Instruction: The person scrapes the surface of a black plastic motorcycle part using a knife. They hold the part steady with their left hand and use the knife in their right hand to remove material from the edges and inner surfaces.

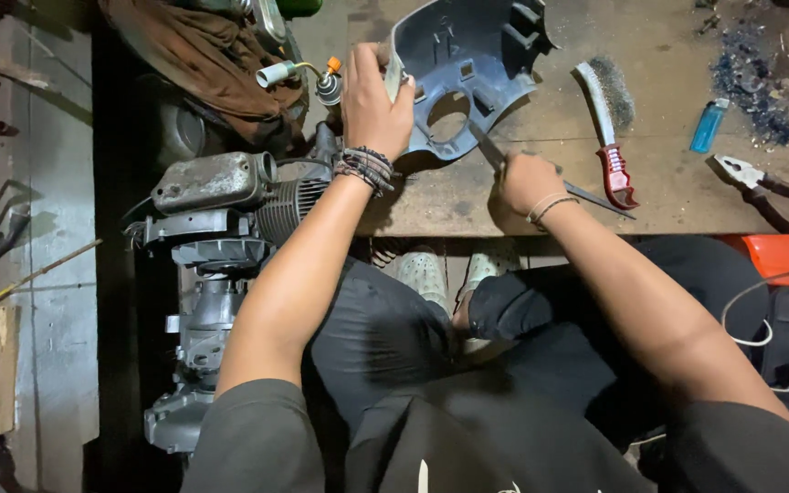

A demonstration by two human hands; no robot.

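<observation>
Right now I am steadying the blue plastic cover (468,55) on the wooden bench (668,196), my left hand (372,100) clamping its near-left edge. My right hand (527,181) is gripping a thin blade (486,146) in a closed fist, working its tip at the cover's round hole. If the blade is slipping off that rim, it could be gouging plastic or my left fingers. Both forearms are reaching forward, wrists bent down.
</observation>
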